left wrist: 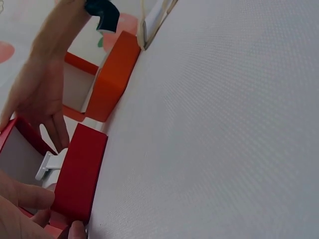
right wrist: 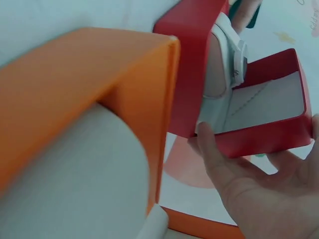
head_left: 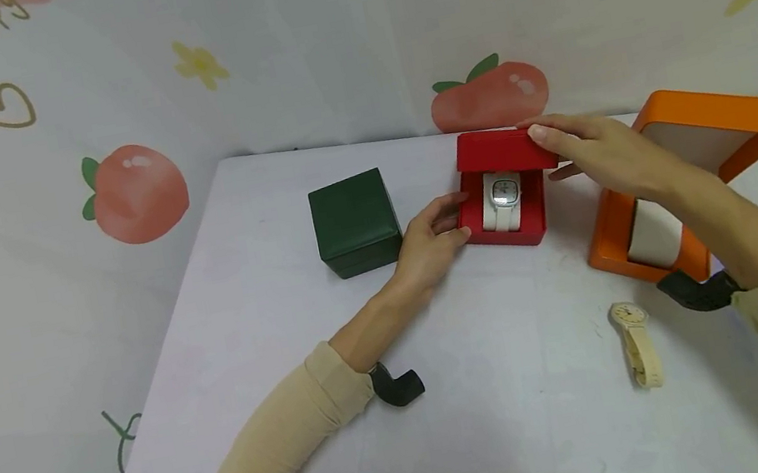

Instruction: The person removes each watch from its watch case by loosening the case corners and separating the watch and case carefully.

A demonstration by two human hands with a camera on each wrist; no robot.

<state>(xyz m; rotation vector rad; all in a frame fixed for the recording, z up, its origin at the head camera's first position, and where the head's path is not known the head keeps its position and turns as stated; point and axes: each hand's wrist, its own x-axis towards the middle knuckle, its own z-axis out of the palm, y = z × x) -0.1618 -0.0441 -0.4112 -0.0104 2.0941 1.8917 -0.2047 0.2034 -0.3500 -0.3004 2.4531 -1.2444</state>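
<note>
A red watch box (head_left: 505, 234) stands at the back of the table with its lid (head_left: 503, 150) partly raised. Inside, a watch with a white strap and square case (head_left: 505, 192) is wrapped round a pale cushion (right wrist: 215, 69). My left hand (head_left: 427, 241) holds the base at its left side, fingers and thumb at the edge. Thumb on top, my right hand (head_left: 595, 148) grips the lid at its right end; the right wrist view shows its other fingers along the lid's side and hinge.
To the right, an orange watch box (head_left: 711, 114) stands open with a pale cushion (head_left: 654, 232) in it. A cream watch (head_left: 636, 343) lies in front of that box. Left of the red box sits a closed green box (head_left: 356, 224). A printed cloth wall (head_left: 330, 42) rises behind the table.
</note>
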